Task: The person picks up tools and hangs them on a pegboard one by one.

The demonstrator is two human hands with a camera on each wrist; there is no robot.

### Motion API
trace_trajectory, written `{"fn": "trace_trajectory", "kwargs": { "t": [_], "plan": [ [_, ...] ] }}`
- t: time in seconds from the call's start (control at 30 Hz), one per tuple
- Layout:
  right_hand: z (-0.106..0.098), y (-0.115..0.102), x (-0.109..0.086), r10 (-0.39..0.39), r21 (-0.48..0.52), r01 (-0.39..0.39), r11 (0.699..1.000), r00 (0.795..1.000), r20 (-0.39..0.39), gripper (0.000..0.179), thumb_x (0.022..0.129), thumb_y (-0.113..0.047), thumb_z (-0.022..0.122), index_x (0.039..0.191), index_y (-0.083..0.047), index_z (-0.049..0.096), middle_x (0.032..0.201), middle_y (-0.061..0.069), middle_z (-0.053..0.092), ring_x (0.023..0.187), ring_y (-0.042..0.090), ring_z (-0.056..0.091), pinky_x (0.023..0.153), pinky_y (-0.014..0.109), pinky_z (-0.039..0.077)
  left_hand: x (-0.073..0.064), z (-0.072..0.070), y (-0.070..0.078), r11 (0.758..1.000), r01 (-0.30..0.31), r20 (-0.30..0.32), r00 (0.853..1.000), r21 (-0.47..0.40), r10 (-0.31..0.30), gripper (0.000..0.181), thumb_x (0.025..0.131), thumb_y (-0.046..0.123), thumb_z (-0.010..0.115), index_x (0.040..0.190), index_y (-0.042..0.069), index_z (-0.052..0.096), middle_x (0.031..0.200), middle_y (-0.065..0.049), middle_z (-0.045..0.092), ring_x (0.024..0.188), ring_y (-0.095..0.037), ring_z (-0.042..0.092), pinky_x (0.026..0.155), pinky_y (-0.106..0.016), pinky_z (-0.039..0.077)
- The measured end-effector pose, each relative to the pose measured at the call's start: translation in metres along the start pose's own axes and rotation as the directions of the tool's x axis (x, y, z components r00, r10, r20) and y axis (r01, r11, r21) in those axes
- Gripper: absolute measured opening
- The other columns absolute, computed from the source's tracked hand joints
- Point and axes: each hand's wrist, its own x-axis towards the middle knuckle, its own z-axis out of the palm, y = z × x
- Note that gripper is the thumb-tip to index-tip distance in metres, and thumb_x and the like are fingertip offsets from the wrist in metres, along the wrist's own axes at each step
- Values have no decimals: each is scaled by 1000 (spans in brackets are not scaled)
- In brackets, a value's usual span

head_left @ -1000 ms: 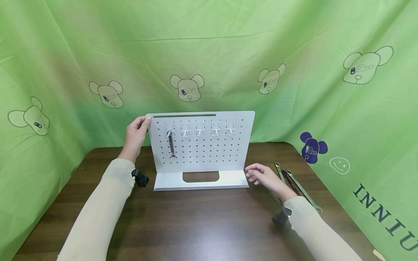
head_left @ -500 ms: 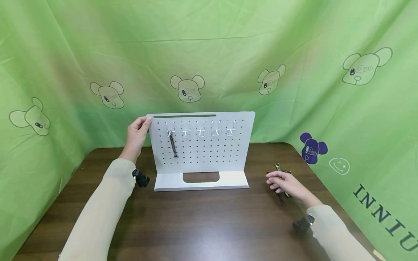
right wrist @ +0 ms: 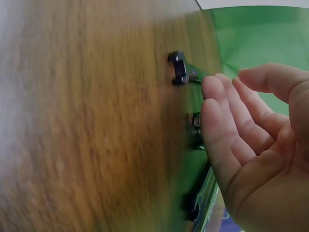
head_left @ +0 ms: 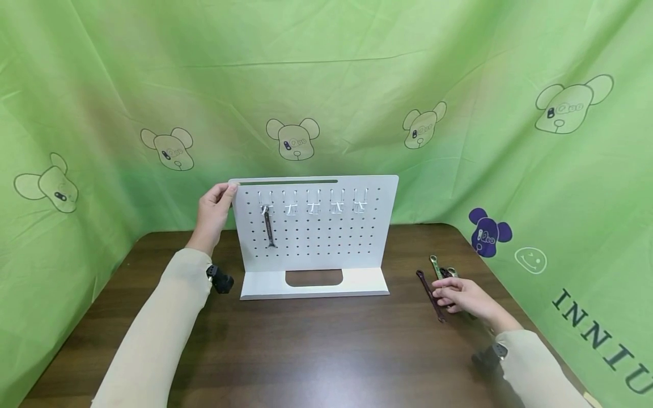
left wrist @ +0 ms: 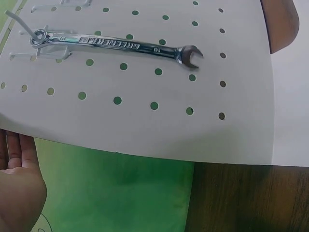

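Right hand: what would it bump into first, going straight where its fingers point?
Probably the dark wrench just left of the right hand, though depth is unclear and the hand might pass above.

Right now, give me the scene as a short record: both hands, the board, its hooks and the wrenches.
left hand: grips the pegboard's upper left corner
right hand: at the loose wrenches, fingers relaxed; contact unclear
pegboard: upright on the table
hooks: five in one row, only the leftmost in use
hung wrench: ring end on that hook, open end down
loose wrenches: on the table, right of the pegboard; partly hidden, count uncertain
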Motion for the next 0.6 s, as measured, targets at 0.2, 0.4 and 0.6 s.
{"fn": "trace_trajectory", "kwargs": {
  "t": [0.2, 0.4, 0.6],
  "plan": [
    [-2, 3, 2, -3, -16, 3, 1000, 1000, 20, 43, 101, -5, 54, 132, 23, 43, 114, 29, 67, 86, 14, 69, 70, 33, 58, 0, -1, -1, 1000, 3, 8, 1000, 10, -4, 48, 101, 41, 59, 125, -1, 62, 103, 3, 61, 96, -12, 54, 91, -33, 46],
    [3, 3, 7, 23, -120, -27, 992, 999, -40, 48, 95, -12, 69, 129, 18, 51, 106, 21, 71, 82, 18, 69, 66, 35, 58, 1, 0, -1, 1000, -5, 1, 1000, -8, 5, 45, 101, 38, 60, 123, -1, 63, 101, 4, 61, 94, -12, 54, 95, -41, 45],
    [10, 0, 12, 66, -246, -90, 965, 992, -107, 50, 89, -19, 77, 125, 11, 59, 100, 13, 73, 80, 17, 67, 63, 36, 57, 1, -1, -2, 1000, -1, 1, 1000, -3, 1, 44, 102, 37, 60, 123, -1, 63, 102, 4, 61, 95, -12, 54, 93, -36, 45]
  ]
}}
